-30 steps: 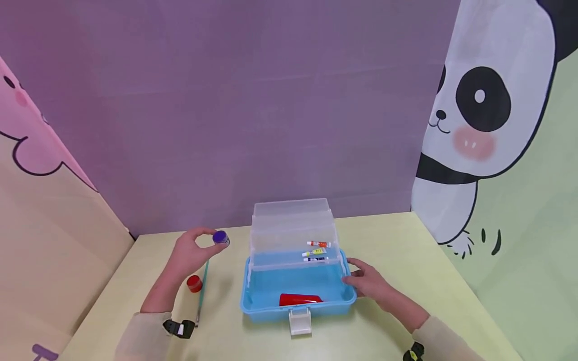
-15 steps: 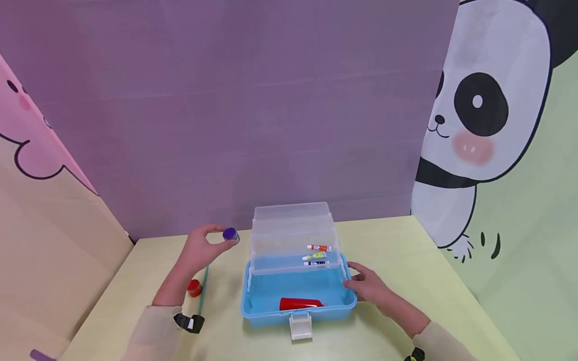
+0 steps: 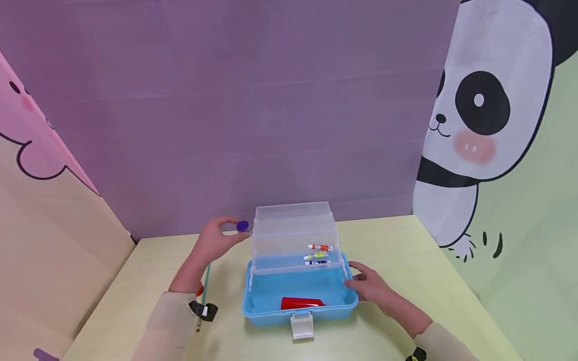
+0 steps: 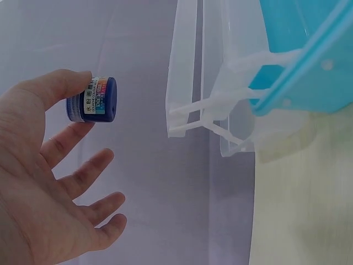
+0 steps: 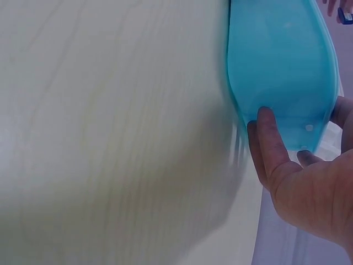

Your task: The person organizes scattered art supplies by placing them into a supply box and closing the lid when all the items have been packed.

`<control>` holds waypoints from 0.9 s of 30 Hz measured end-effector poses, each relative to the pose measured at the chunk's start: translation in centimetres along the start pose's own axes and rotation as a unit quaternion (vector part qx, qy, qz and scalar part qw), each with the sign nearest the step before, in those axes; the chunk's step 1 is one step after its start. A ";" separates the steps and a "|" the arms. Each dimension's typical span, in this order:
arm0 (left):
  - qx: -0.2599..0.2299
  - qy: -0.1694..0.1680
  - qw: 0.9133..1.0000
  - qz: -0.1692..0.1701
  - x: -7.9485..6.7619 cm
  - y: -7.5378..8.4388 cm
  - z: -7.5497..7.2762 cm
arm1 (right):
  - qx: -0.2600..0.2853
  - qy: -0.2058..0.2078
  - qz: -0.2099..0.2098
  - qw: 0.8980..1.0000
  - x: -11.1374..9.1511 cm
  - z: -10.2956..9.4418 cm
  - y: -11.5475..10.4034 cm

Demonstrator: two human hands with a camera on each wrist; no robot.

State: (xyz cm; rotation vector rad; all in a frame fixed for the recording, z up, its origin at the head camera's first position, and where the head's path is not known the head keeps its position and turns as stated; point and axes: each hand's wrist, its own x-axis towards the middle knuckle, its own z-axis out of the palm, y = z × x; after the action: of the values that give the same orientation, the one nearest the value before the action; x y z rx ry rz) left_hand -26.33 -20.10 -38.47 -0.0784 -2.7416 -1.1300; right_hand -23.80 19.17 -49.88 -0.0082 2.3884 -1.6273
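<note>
In the head view, a small round jar with a dark blue lid (image 3: 243, 226) is pinched between thumb and fingertips of the left hand (image 3: 218, 239) and is held in the air just beside the upper left corner of the raised clear plastic trays (image 3: 293, 231). These trays belong to a light blue plastic storage box (image 3: 271, 311), rectangular with rounded corners and a white front latch (image 3: 301, 325). Three small paint tubes (image 3: 318, 254) are seen lying on one clear tray, and a red tube (image 3: 301, 303) lies flat in the blue bottom compartment. The right hand (image 3: 371, 287) is laid against the box's right side, its fingers touching the rim. The box stands on a smooth pale yellow-green table (image 3: 406, 260); behind it rises a matte purple wall, with a panda picture (image 3: 483, 115) at the right. A thin teal-handled brush (image 3: 204, 286) lies on the table by the left forearm, and a red object is largely hidden behind that wrist.

In the left wrist view, the jar (image 4: 91, 100) is shown as a short cylinder with a printed label, gripped by thumb and forefinger while the other fingers are spread loosely. The clear tray hinges (image 4: 209, 116) are near, not touching.

In the right wrist view, the glossy blue box wall (image 5: 281, 72) is touched by relaxed, nearly straight fingers (image 5: 268, 138); faint wood grain is seen on the table (image 5: 110, 132).
</note>
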 end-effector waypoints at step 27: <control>-0.010 -0.006 1.000 0.023 2.1 2.8 2.8 | 0.011 -0.004 0.000 1.000 0.0 0.0 0.1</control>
State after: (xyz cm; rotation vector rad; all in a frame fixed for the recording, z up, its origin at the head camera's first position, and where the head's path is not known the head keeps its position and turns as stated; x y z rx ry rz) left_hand -28.48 -16.17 -38.08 -0.1492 -2.7242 -1.1494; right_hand -23.76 19.24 -49.98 -0.0112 2.3649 -1.6504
